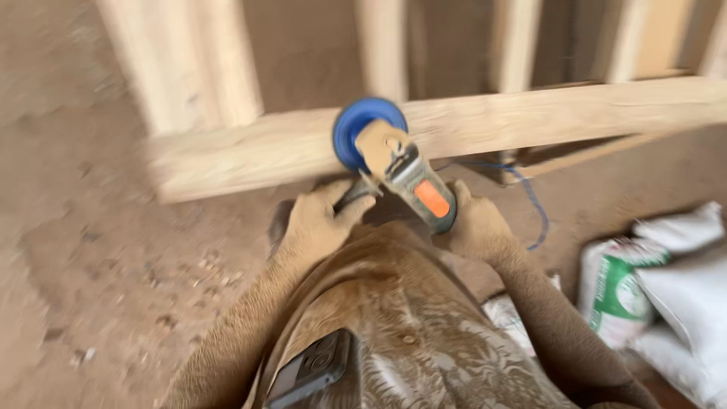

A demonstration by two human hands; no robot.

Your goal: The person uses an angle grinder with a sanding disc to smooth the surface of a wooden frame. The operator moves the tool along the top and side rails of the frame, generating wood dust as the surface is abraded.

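My left hand (pixel 316 225) grips the black side handle of a dust-coated power sander (pixel 405 178) that has an orange patch on its body. My right hand (pixel 477 225) wraps around the rear of the sander's body. Its blue round disc (pixel 356 125) presses against the face of a horizontal pale wooden beam (pixel 250 155). Both hands and forearms are covered in fine sawdust. The frame is blurred by motion.
Upright wooden posts (pixel 189 60) rise behind the beam. A blue cord (pixel 530 201) trails right of the tool. White sacks (pixel 666 280) lie at the lower right. A dark phone (pixel 310 371) sticks from my dusty shirt pocket. Dusty ground (pixel 91 250) spreads to the left.
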